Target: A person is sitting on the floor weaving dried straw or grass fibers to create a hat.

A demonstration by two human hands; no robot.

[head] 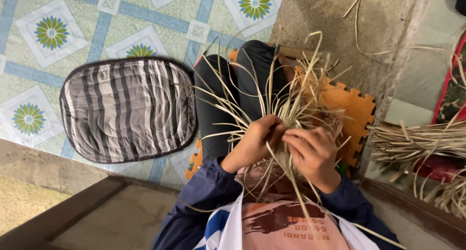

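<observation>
Both my hands work a bunch of pale dried straw strands [272, 97] over my lap. My left hand [256, 141] is curled around the woven knot at the middle, fingers pinching strands. My right hand [313, 150] presses against the same knot from the right, fingers bent over it. Loose strands fan out upward and to the left, and a few hang down over my shirt. The woven centre itself is mostly hidden by my fingers.
I sit on an orange foam puzzle mat [352, 109]. A grey striped cushion [128, 109] lies on the tiled floor [53, 32] to the left. A heap of straw [420, 141] lies at the right. A wooden frame edge [73, 211] runs along the bottom left.
</observation>
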